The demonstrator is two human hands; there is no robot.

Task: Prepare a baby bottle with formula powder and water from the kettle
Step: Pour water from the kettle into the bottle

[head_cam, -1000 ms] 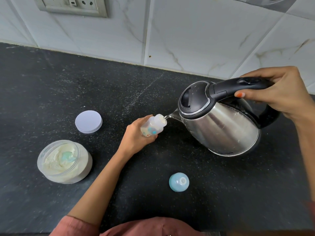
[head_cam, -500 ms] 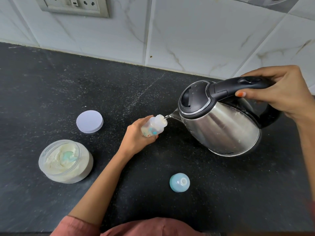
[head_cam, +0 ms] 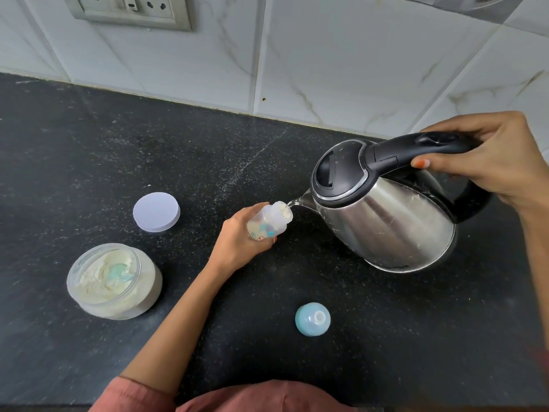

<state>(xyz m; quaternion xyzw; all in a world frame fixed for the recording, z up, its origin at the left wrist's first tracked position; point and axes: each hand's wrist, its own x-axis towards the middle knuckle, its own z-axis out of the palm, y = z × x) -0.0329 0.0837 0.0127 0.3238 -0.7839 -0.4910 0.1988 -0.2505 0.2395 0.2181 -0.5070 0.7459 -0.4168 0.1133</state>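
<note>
My left hand (head_cam: 237, 239) grips a small clear baby bottle (head_cam: 269, 222), tilted with its open mouth toward the kettle. My right hand (head_cam: 490, 165) holds the black handle of a steel kettle (head_cam: 386, 218), which is tipped left. A thin stream of water runs from its spout into the bottle's mouth. The open formula jar (head_cam: 114, 282) stands at the left, full of pale powder with a blue scoop half buried in it. The blue bottle cap with its teat (head_cam: 312, 319) lies near the front.
The jar's white lid (head_cam: 156, 212) lies flat on the black stone counter (head_cam: 89, 150) behind the jar. A tiled wall with a socket panel (head_cam: 130, 8) runs along the back. My pink sleeve shows at the bottom edge.
Both hands keep their places; the kettle stays tipped and water keeps running into the bottle. Only the camera has shifted slightly.
</note>
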